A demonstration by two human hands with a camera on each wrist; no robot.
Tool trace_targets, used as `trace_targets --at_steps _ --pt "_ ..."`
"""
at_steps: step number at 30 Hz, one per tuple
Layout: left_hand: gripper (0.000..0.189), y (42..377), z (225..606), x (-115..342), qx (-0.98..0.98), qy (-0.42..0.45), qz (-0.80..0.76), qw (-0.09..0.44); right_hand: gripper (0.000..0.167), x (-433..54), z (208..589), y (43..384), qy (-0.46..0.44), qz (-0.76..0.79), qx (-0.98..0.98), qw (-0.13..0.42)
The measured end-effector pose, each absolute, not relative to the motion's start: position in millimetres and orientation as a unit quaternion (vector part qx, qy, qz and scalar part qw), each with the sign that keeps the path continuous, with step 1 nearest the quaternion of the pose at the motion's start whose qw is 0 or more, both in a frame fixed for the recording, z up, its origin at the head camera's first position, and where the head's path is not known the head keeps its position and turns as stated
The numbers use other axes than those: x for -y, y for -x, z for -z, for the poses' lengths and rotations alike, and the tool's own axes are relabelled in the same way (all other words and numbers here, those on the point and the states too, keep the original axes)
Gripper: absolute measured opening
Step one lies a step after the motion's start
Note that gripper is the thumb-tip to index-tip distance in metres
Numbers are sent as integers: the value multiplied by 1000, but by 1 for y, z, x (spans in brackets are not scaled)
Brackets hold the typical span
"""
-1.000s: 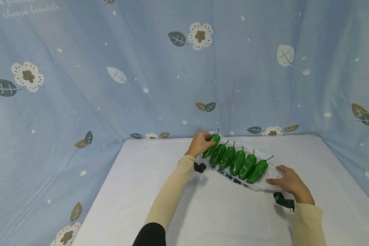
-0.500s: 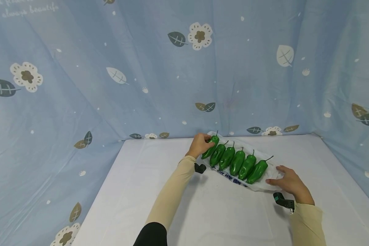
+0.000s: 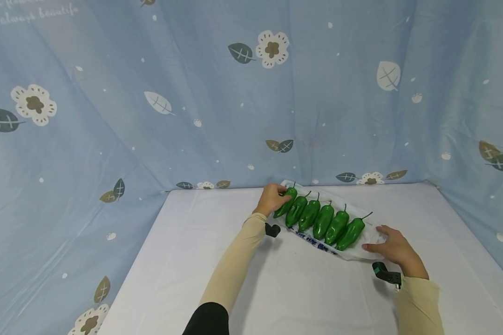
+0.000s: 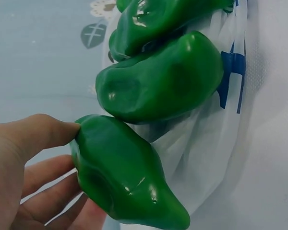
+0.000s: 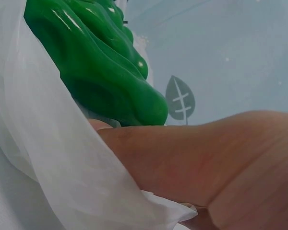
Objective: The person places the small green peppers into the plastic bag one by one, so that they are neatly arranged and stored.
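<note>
Several shiny green peppers [image 3: 323,222] lie side by side in a slanting row on a white plastic bag [image 3: 362,251] with blue print. My left hand [image 3: 271,199] pinches the leftmost pepper [image 3: 288,201] near its stem end. In the left wrist view, the thumb is on one side of that pepper [image 4: 120,167] and the fingers are under and behind it. At the other end of the row, my right hand [image 3: 398,249] grips the right part of the bag, beside the last pepper [image 3: 352,232]. Bag plastic [image 5: 53,129] partly hides that hand in the right wrist view.
A white cloth covers the table [image 3: 310,293]. Behind it hangs a blue curtain [image 3: 218,93] with printed flowers and leaves, meeting the table's far edge close to the left hand. Each wrist carries a small black camera mount [image 3: 272,229].
The left hand and the leftmost pepper have shifted slightly down and nearer the front, more in line with the row. The right hand and the other peppers stay put.
</note>
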State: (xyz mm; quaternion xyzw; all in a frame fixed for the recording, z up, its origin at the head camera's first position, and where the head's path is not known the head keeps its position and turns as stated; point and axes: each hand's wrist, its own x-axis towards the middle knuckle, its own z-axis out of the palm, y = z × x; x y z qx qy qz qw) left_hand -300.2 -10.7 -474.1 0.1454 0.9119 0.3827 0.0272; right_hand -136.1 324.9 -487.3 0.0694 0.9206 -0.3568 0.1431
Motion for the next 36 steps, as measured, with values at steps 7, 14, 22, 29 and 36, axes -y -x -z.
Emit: trace_targets --at_steps 7,14,22,29,36 --pt "33 301 480 10 -916 -136 -376 24 99 -324 489 137 -67 352 -922 143" --pt "32 303 485 9 -917 -143 -372 20 97 -325 489 136 -59 347 -925 141" --pt "32 303 487 7 -925 -149 -348 19 97 -323 486 136 -62 345 -926 141" --pt "33 301 488 5 -930 -142 -337 24 96 -321 484 135 -67 347 -924 146" --pt "34 301 490 3 -936 -146 -319 21 97 -321 484 135 -70 348 -923 146"
